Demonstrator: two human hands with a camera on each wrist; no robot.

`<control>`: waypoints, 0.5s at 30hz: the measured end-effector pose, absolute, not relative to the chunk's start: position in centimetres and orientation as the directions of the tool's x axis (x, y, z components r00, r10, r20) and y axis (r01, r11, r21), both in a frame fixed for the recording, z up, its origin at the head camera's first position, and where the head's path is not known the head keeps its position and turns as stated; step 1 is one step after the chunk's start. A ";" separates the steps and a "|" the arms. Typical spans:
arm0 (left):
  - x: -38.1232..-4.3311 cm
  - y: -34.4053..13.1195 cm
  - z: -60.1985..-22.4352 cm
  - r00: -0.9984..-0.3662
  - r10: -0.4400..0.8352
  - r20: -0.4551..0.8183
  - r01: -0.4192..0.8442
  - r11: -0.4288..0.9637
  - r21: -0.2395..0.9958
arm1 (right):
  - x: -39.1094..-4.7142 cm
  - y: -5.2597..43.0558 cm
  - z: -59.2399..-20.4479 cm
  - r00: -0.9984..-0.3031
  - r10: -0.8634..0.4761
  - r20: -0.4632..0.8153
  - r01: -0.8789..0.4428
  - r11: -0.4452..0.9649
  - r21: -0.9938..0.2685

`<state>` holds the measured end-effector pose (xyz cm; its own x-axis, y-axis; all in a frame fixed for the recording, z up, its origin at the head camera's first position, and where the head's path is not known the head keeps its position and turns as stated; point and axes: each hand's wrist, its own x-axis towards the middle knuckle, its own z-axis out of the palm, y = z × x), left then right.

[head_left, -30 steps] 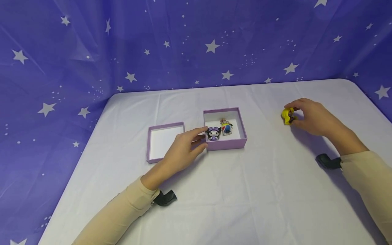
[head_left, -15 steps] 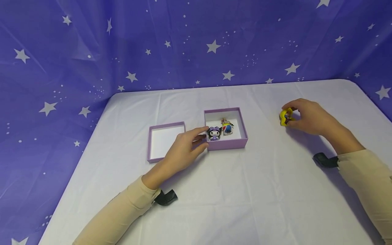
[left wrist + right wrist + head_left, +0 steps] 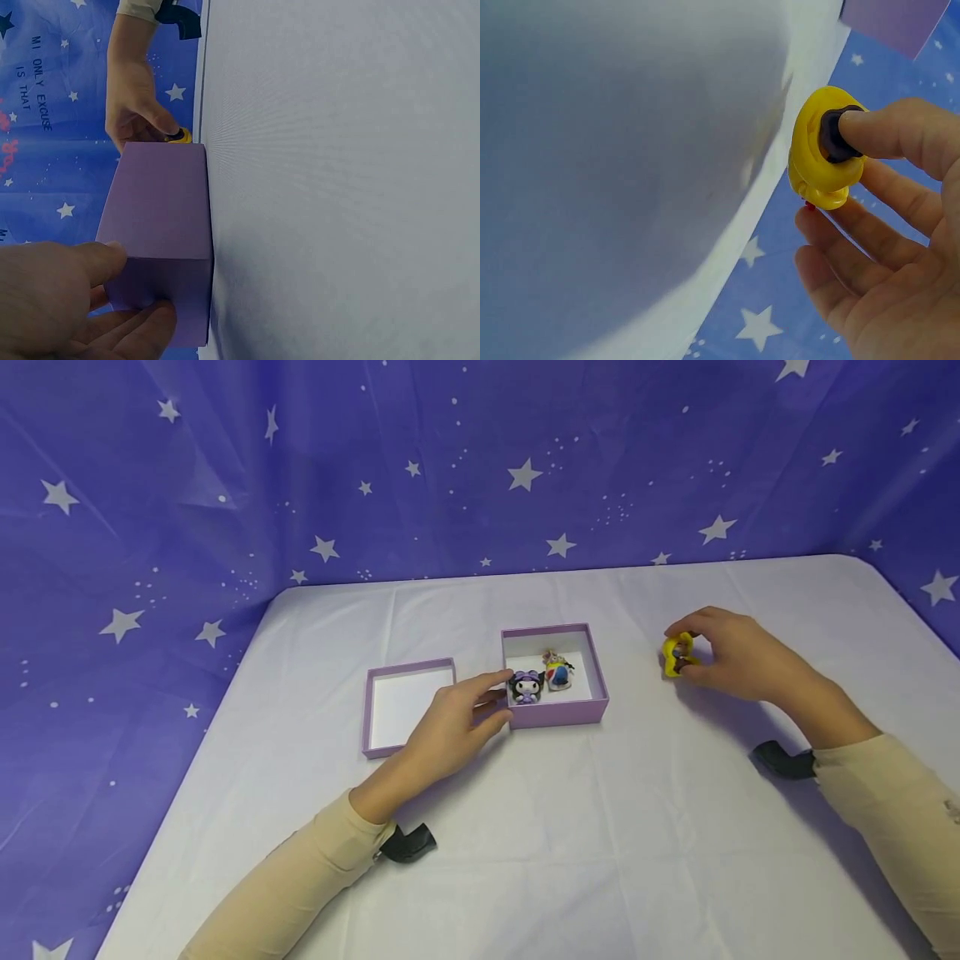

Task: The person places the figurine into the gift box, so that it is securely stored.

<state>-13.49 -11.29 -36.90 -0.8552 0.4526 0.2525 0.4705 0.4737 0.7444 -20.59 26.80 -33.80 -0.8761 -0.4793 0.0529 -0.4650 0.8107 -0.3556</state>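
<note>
In the head view my right hand (image 3: 746,657) pinches a small yellow toy figure (image 3: 670,657) with a dark part, to the right of the box. In the right wrist view the thumb presses on the dark part of the yellow toy figure (image 3: 810,150). My left hand (image 3: 450,727) touches the left wall of the purple box (image 3: 558,713) with relaxed fingers, the thumb by its near corner. Inside the box, at its left, is a black-and-purple figurine (image 3: 527,687). Beside that lies a colourful figure (image 3: 558,673) with a small chain.
A shallow purple lid (image 3: 405,670) with a white inside lies left of the box, partly behind my left hand. White cloth (image 3: 570,827) covers the table. A blue curtain (image 3: 450,510) with white stars hangs behind it.
My right hand has carried the yellow toy figure leftward and slightly nearer to me. The left hand stays against the box; box, lid and the figures inside have not moved.
</note>
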 end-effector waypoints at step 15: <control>-13.6 -11.3 -36.9 -0.858 0.447 0.252 0.469 0.483 0.740 | -18.5 22.9 -31.2 -0.839 -0.531 0.116 -0.537 0.776 -0.330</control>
<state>-13.56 -11.33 -36.91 -0.8582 0.4470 0.2523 0.4689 0.4829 0.7396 -18.49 22.92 -31.23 -0.8392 -0.5313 0.1160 -0.5372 0.7764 -0.3296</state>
